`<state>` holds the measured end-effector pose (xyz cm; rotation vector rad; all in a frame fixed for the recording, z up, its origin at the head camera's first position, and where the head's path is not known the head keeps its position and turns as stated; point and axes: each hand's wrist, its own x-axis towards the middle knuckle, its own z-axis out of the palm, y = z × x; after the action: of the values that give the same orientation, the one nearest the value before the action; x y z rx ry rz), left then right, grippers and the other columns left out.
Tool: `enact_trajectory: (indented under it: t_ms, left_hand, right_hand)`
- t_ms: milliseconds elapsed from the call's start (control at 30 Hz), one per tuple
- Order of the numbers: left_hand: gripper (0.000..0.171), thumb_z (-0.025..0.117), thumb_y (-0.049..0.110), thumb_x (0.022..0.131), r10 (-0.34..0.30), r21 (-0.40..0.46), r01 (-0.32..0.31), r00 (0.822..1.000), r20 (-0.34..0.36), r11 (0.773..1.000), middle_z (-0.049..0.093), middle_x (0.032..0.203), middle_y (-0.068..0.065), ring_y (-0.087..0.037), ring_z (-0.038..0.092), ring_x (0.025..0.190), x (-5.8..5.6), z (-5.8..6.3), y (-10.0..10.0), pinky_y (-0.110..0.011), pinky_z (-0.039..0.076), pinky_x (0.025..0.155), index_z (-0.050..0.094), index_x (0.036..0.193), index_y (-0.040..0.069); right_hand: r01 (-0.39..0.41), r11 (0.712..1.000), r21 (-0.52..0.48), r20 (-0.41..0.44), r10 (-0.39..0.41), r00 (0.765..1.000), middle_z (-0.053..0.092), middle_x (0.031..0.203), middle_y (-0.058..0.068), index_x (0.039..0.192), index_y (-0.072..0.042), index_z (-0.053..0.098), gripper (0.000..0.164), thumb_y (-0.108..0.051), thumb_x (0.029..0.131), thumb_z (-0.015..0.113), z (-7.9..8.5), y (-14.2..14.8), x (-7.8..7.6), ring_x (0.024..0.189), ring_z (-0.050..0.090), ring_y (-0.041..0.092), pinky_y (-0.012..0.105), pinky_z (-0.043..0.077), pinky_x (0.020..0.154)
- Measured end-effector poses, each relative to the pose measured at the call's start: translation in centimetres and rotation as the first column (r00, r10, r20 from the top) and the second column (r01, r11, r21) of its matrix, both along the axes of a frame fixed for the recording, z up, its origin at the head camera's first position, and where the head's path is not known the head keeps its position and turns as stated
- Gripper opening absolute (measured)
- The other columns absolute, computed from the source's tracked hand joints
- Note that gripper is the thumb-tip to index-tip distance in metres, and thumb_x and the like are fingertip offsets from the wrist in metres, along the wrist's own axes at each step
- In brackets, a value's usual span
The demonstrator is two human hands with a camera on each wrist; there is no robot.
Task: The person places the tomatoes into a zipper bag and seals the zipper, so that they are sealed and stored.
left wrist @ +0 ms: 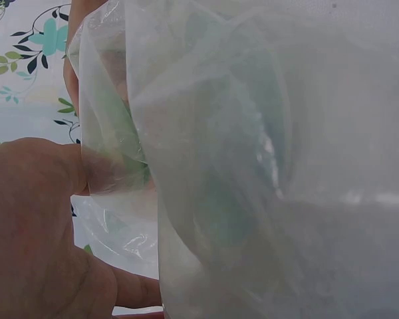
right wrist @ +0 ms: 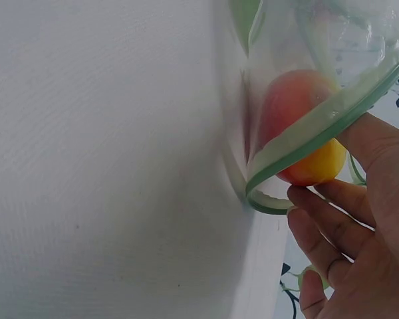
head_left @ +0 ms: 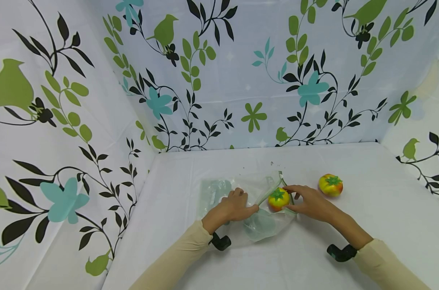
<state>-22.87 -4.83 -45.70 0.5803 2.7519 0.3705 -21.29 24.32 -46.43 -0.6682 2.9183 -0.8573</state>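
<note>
A clear zip bag [head_left: 262,229] with a green-edged mouth lies on the white table, its opening facing right. My left hand [head_left: 233,205] rests over the bag and pinches the mouth's near edge by the thumb. At the opening, my right hand [head_left: 308,203] holds a red-and-yellow persimmon [head_left: 277,201] with a green leafy top between thumb and fingers. In the right wrist view the persimmon [right wrist: 329,163] sits partly behind the green zip strip [right wrist: 306,143], with fingertips right at its lower side. The bag's film [left wrist: 319,133] fills most of the left wrist view.
A second persimmon [head_left: 329,185] stands on the table [head_left: 349,165] to the right of the right hand. Cloth with leaf and bird prints [head_left: 219,80] hangs behind and at both sides. Black wrist cameras [head_left: 342,253] sit under both forearms.
</note>
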Motion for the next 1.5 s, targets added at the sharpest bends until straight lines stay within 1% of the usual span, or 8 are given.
enact_trajectory:
  t_ms: [167,367,633,700,833,1100,1200,1500]
  left_hand:
    - [0.076,0.046,0.062,0.098,0.0,-0.002,0.0,1.0,0.005,1.0,0.045,0.159,-0.015,-0.033,0.045,0.143,0.1,0.0,0.0,-0.059,0.046,0.107,0.06,0.144,0.003]
    - [0.077,0.046,0.062,0.098,-0.001,-0.008,0.001,1.0,0.006,1.0,0.044,0.16,-0.014,-0.033,0.044,0.144,0.1,0.1,0.0,-0.059,0.046,0.108,0.058,0.146,0.003]
    - [0.079,0.044,0.062,0.098,0.001,-0.005,-0.001,1.0,0.022,1.0,0.042,0.161,-0.015,-0.033,0.042,0.146,0.1,0.2,0.0,-0.06,0.044,0.11,0.055,0.15,0.004]
    - [0.079,0.043,0.062,0.098,0.001,-0.009,-0.001,1.0,0.019,1.0,0.042,0.161,-0.014,-0.033,0.042,0.146,0.0,0.2,0.0,-0.06,0.044,0.11,0.055,0.149,0.004]
    - [0.078,0.043,0.062,0.098,0.0,-0.011,0.0,1.0,0.013,1.0,0.043,0.161,-0.014,-0.032,0.043,0.146,0.0,0.2,0.0,-0.06,0.044,0.11,0.056,0.148,0.004]
    - [0.078,0.043,0.062,0.099,-0.003,-0.009,0.003,1.0,0.01,1.0,0.042,0.161,-0.015,-0.033,0.043,0.146,0.0,0.0,0.0,-0.06,0.043,0.11,0.055,0.149,0.003]
    - [0.079,0.042,0.062,0.099,-0.004,-0.01,0.004,1.0,0.005,1.0,0.042,0.161,-0.014,-0.032,0.042,0.146,0.0,-0.1,0.0,-0.06,0.043,0.11,0.054,0.15,0.004]
    - [0.078,0.043,0.063,0.099,0.0,-0.007,0.0,1.0,0.003,1.0,0.042,0.161,-0.013,-0.032,0.042,0.146,0.1,-0.2,-0.1,-0.06,0.043,0.11,0.055,0.15,0.005]
  right_hand:
    - [-0.004,0.999,-0.034,0.022,0.005,1.0,0.07,0.119,0.012,0.146,-0.003,0.059,0.065,-0.027,0.091,0.084,-0.3,-0.1,-0.1,0.092,0.061,0.021,0.021,0.054,0.066]
    - [-0.006,0.998,-0.057,0.034,0.008,0.999,0.071,0.116,0.011,0.147,-0.002,0.058,0.067,-0.026,0.091,0.085,-0.3,-0.5,-0.1,0.094,0.063,0.023,0.02,0.056,0.07]
    - [-0.019,0.996,-0.082,0.017,0.02,1.0,0.071,0.123,0.013,0.147,-0.001,0.056,0.069,-0.029,0.091,0.085,-0.3,-0.9,-0.2,0.102,0.067,0.024,0.04,0.062,0.088]
    - [-0.025,0.995,-0.093,0.008,0.026,1.0,0.07,0.125,0.015,0.143,-0.001,0.055,0.067,-0.03,0.091,0.086,-0.4,-1.0,-0.2,0.102,0.068,0.025,0.042,0.061,0.089]
    - [-0.03,0.993,-0.116,-0.005,0.03,1.0,0.07,0.12,0.015,0.127,-0.004,0.051,0.057,-0.028,0.089,0.087,-0.4,-1.2,-0.2,0.102,0.069,0.027,0.041,0.062,0.088]
    - [-0.012,0.991,-0.136,0.038,0.018,0.999,0.069,0.101,0.001,0.098,-0.012,0.059,0.031,-0.025,0.091,0.086,-0.5,-1.5,-0.2,0.099,0.065,0.024,0.043,0.061,0.092]
    - [-0.006,0.989,-0.144,0.039,0.012,0.999,0.07,0.101,0.001,0.095,-0.012,0.061,0.026,-0.023,0.092,0.085,-0.5,-1.7,-0.2,0.097,0.064,0.023,0.044,0.06,0.092]
    - [-0.013,0.992,-0.127,0.009,0.014,1.0,0.073,0.115,0.006,0.099,-0.013,0.061,0.026,-0.025,0.093,0.083,-0.7,-1.9,-0.2,0.098,0.064,0.022,0.039,0.061,0.089]
